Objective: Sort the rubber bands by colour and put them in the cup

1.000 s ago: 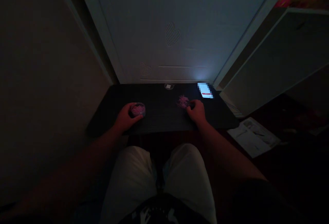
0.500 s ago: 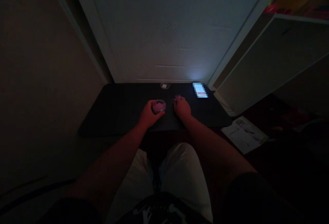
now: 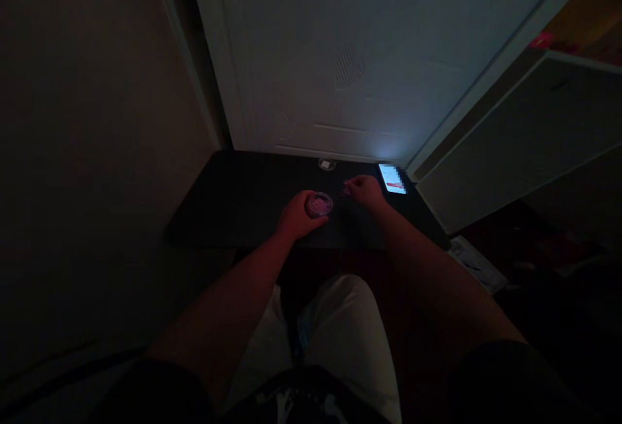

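Observation:
My left hand is wrapped round a small round clear tub on the black table. Thin pink stringy pieces fill the tub; the dim light hides their exact kind. To the right of the tub, my right hand is closed, its fingertips pinching a small bunch of similar pink strands just above or on the tabletop; I cannot tell which. A clear round lid with a white square label lies behind the tub, near the door.
A phone with a lit screen lies at the back right of the black table. Behind it rises a white door panel with heart patterns. Papers lie below on the right. A cabinet side stands at right.
My right hand has moved away from the tub, to the right, with the pink strands at its fingertips. My left hand keeps its hold on the tub. The camera view has shifted.

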Motion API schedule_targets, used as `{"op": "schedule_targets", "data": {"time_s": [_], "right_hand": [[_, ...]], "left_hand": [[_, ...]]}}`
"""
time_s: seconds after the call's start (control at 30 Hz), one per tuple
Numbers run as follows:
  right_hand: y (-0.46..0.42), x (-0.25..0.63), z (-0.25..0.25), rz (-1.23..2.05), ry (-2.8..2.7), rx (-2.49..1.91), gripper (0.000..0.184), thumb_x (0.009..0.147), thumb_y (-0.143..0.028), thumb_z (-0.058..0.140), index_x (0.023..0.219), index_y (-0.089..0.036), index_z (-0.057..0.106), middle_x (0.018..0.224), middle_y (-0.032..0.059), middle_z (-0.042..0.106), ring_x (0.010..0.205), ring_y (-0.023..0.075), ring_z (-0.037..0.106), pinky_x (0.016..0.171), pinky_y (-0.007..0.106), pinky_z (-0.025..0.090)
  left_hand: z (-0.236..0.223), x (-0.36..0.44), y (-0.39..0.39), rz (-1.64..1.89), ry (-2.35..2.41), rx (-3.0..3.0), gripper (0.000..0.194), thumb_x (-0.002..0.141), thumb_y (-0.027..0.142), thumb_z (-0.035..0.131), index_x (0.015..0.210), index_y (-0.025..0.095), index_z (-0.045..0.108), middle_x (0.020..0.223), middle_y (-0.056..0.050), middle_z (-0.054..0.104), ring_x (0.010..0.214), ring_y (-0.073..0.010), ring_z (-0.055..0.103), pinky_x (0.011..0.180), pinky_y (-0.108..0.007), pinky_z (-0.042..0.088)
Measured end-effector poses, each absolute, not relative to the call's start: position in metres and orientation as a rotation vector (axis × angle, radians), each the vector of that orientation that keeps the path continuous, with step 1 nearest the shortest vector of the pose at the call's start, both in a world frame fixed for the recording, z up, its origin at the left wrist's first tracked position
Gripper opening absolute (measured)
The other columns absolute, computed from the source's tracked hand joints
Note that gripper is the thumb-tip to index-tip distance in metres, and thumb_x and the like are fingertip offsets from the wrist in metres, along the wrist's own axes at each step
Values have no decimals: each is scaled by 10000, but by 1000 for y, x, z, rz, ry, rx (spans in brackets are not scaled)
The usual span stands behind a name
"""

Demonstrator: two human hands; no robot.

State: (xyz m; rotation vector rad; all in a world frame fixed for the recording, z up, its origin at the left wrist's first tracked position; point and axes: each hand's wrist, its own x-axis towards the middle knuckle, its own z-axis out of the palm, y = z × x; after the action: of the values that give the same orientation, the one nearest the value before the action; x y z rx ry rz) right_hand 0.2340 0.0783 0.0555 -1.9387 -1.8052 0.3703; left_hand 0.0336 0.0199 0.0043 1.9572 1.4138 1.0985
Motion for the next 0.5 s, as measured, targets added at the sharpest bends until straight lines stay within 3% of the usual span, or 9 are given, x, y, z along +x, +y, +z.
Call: {"op": "schedule_targets", "data": {"time_s": [0.2,0.5], "right_hand": [[60,201,73,512,-1812,-1720,265,827,-349,519,808,-137,676,633,34,660,538,113,571,531,216,405],[48,169,81,206,-2415,-1781,208,794,-202,523,879,-206,713,909,60,695,839,176,625,735,254,445]], "left_hand": [[8,35,18,1092,1417,1938,599,598,396,732,1129,249,496,1153,-36,581,1047,-216,559,889,-347,450],[13,35,15,1053,1444,1909,598,600,409,731,1128,251,500,1151,-54,582,1037,-236,561,853,-358,457]]}}
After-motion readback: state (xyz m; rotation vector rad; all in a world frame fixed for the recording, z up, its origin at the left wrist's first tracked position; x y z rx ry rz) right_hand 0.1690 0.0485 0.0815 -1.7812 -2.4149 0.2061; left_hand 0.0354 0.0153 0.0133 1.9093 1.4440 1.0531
